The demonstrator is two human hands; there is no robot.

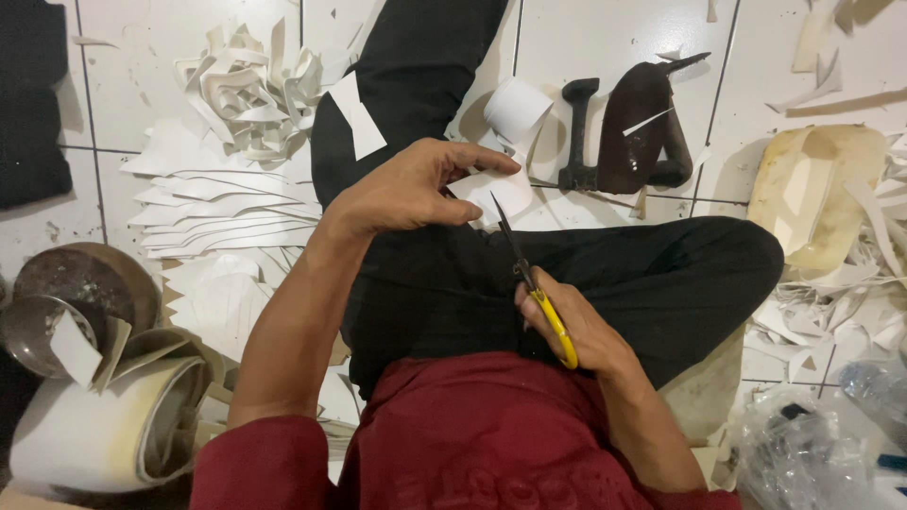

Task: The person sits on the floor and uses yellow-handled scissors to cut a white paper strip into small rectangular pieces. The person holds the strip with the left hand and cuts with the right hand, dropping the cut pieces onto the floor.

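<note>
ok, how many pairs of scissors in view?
1. The yellow-handled scissors are in the right hand, blades pointing at the white piece held by the left hand. Others may be hidden under the scraps.

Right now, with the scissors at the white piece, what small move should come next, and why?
Probably close the blades. The right hand holds the yellow-handled scissors with their tips at the edge of the small white sheet piece, which the left hand pinches taut over the lap, so the piece looks presented for a cut.
</note>
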